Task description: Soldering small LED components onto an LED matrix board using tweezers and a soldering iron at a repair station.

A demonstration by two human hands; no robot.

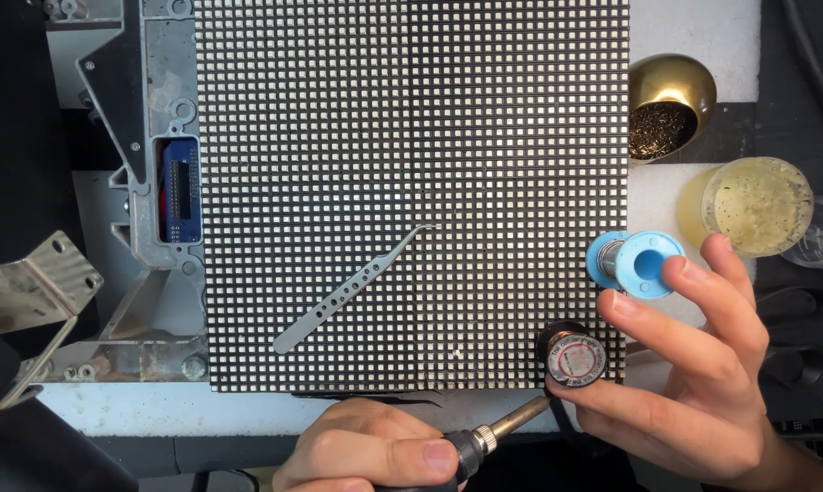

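Note:
A large LED matrix panel [411, 137] lies flat in front of me. Curved silver tweezers [357, 287] rest on its lower middle. At the bottom centre, my left hand [366, 451] grips a soldering iron [489, 435] by its black handle, with the tip pointing up and right. My right hand [694, 364] is at the panel's lower right corner. Its thumb and fingers hold a small black round container [573, 358] with a red and white lid. Its fingertips also touch a blue solder spool [637, 261]. The iron's tip is close to the black container.
A brass bowl of tip-cleaning wool [668, 107] and a glass jar of yellowish paste [756, 205] stand to the right of the panel. A grey metal frame with a blue connector board [179, 187] lies to the left. Dark tweezers [375, 397] lie along the panel's front edge.

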